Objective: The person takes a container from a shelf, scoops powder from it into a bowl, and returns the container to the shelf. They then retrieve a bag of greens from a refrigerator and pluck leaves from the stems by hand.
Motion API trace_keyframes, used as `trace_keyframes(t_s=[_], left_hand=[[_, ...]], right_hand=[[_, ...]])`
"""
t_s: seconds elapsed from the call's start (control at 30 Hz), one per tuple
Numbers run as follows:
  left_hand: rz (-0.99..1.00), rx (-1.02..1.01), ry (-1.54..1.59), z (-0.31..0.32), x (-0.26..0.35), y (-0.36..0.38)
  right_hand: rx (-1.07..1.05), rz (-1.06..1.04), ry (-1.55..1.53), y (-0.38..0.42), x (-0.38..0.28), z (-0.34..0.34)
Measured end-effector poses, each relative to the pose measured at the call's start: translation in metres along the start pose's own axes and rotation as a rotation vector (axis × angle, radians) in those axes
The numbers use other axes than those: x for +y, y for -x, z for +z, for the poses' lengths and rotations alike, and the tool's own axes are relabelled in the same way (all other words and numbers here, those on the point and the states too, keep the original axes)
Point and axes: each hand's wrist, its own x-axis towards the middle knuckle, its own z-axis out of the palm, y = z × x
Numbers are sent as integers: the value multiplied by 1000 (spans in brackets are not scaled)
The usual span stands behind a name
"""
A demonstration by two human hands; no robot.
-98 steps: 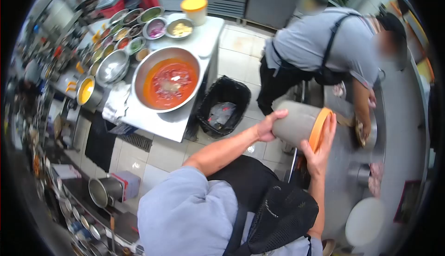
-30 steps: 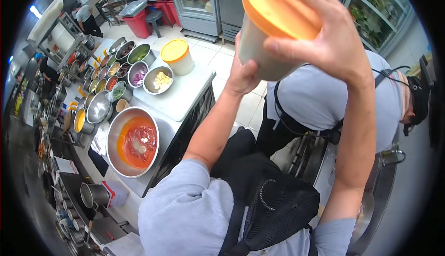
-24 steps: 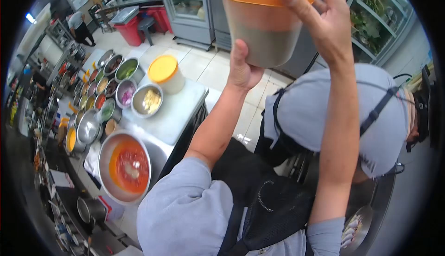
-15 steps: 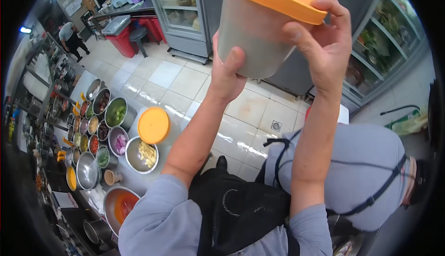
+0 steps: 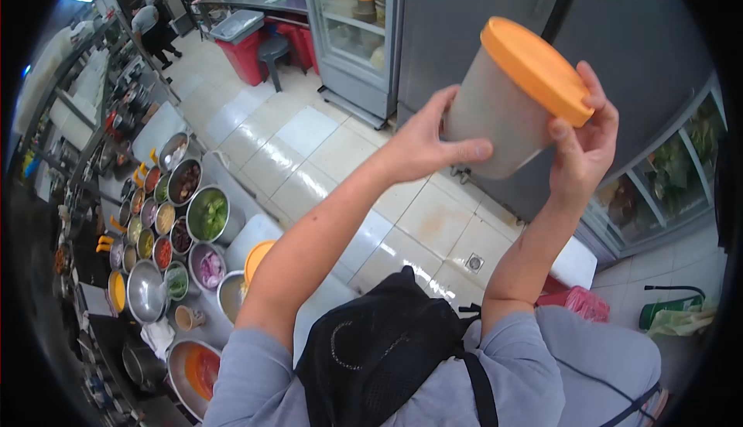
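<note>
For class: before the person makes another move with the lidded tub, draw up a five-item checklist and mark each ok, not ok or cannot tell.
1. Left hand supporting the tub: ok; it grips the side, thumb towards the camera.
2. Right hand at the orange lid: ok; thumb and fingers are at its edge.
3. Lid fully sealed: cannot tell; it sits on the tub, but the whole rim is not visible.
4. Contents identified: cannot tell; the wall is too cloudy.
5. Room to set the tub down on the white board: cannot tell; the left forearm hides part of it.
</note>
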Motion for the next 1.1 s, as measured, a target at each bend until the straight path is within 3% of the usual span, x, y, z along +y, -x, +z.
trace_keyframes(t_s=[0.23,0.3,0.43,0.47,0.57,0.63,0.77,0.83,0.97,1.03,1.1], left_hand=[[-258,-154,24,11,-68,-64],[-350,-151,53,16,-78,-95],[-253,-233,148,40,-128,-164],[-185,-273,3,41,-140,-183],[237,-304,-167,81,-144,-232],[377,-328,174,134,-121,-253],[445,-493,318,219,-115,-275],[376,-591,325,251,-115,-292],[419,-824,569,360,-160,-352],[417,-883,644,405,-160,-369],[547,-933,694,449,-164,-391]], right_hand=[[-18,164,126,-4,59,-58],[-36,121,237,-10,76,-82],[5,12,404,-24,90,-139],[18,4,500,-29,88,-152],[31,-43,835,-40,54,-183],[120,-43,931,-39,34,-191],[207,-25,1198,-32,-4,-209],[279,-17,1343,-31,-17,-217],[414,-29,1594,-35,-31,-283],[416,-47,1670,-38,-46,-307],[328,-78,1888,-46,-62,-333]])
